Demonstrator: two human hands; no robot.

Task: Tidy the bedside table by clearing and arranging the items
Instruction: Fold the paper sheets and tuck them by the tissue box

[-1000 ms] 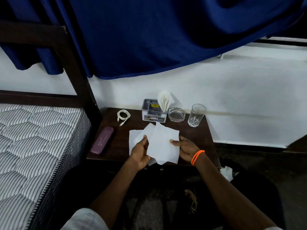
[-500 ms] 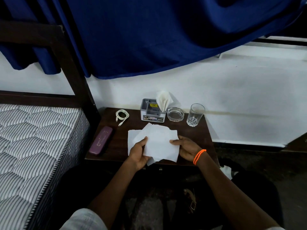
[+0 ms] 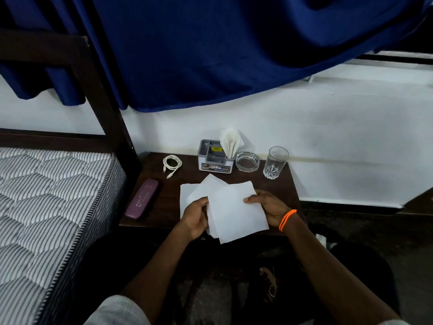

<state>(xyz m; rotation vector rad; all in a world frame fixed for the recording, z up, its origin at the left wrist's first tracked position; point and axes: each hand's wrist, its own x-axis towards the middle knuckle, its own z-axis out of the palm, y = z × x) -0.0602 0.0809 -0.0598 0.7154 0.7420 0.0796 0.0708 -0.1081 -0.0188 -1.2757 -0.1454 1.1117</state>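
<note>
A bedroom is shown. A quilted, striped mattress is set in a dark wooden bed frame, and a small dark bedside table is placed just beside it against a white wall. Deep blue curtains are hung above. Everyday household items, a coiled charging cable, a glass and an ashtray, are kept on the table.

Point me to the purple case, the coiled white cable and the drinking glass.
purple case [image 3: 142, 199]: head view, middle of its lid.
coiled white cable [image 3: 172, 162]: head view, on the loop.
drinking glass [image 3: 275, 162]: head view, middle of its clear wall.
</note>
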